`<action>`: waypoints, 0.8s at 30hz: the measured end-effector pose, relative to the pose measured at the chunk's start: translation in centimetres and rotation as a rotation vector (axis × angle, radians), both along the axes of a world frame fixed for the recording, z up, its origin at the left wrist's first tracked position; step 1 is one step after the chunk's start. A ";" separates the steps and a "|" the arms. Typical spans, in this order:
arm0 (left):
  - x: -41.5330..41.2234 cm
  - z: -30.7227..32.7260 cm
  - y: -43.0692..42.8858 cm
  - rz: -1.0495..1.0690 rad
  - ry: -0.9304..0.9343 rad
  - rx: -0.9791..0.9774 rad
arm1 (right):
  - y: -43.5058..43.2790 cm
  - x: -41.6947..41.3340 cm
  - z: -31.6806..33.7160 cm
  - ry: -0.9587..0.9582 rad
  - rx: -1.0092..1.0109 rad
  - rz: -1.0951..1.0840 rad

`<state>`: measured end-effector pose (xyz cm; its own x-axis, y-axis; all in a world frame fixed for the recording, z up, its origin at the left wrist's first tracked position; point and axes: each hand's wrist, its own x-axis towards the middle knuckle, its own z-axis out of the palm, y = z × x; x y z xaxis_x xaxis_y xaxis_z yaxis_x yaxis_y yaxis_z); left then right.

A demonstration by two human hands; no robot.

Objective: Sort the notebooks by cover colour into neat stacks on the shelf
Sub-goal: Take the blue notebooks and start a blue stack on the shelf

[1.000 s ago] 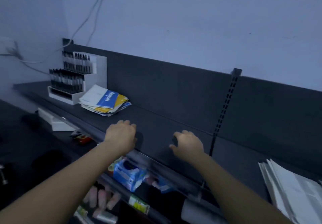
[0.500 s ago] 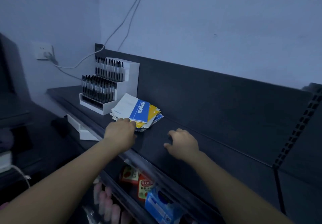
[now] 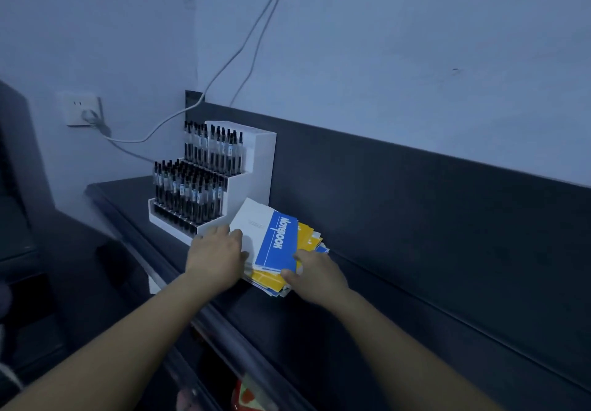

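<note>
A loose, fanned pile of notebooks lies on the dark shelf [image 3: 367, 302]. On top is a white and blue notebook [image 3: 271, 238] with "NOTEBOOK" printed on its blue band. Yellow notebooks [image 3: 303, 234] and more blue ones stick out beneath it. My left hand [image 3: 217, 254] rests on the pile's left edge, fingers on the white cover. Fingers of my right hand [image 3: 315, 274] touch the pile's near right corner by the blue band. Whether either hand grips a notebook is not clear.
A white stepped display rack [image 3: 256, 167] full of black pens stands just left of and behind the pile. The shelf's dark back panel [image 3: 431, 219] runs behind. A wall socket [image 3: 81, 110] with cables is at the left. Packaged goods show on a lower shelf [image 3: 252, 394].
Both hands have moved forward from the shelf's front edge onto the notebook pile. The view has come closer and swung left, so the pile sits nearer the centre.
</note>
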<state>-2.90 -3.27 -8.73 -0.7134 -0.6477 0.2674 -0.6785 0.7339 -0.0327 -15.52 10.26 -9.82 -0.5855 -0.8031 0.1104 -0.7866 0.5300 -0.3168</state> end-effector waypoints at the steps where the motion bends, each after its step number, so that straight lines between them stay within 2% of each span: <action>1: -0.4 -0.1 -0.6 0.007 0.006 0.013 | -0.5 -0.2 -0.1 -0.019 0.010 -0.012; 7: -2.2 -0.3 -3.6 -0.031 0.100 0.180 | -2.7 -0.5 -0.7 -0.041 0.010 -0.057; 11: -2.9 0.4 -4.9 -0.015 0.184 0.365 | -3.9 -0.4 -0.6 0.065 -0.004 -0.099; 17: -3.7 0.7 -5.7 0.003 0.191 0.416 | -4.6 0.3 -0.7 0.203 0.014 -0.118; 21: -3.8 0.7 -6.1 0.014 0.223 0.548 | -5.0 0.4 -0.7 0.158 0.010 -0.146; 24: -4.1 0.7 -6.1 -0.018 0.246 0.568 | -4.8 0.5 -0.5 0.083 -0.031 -0.168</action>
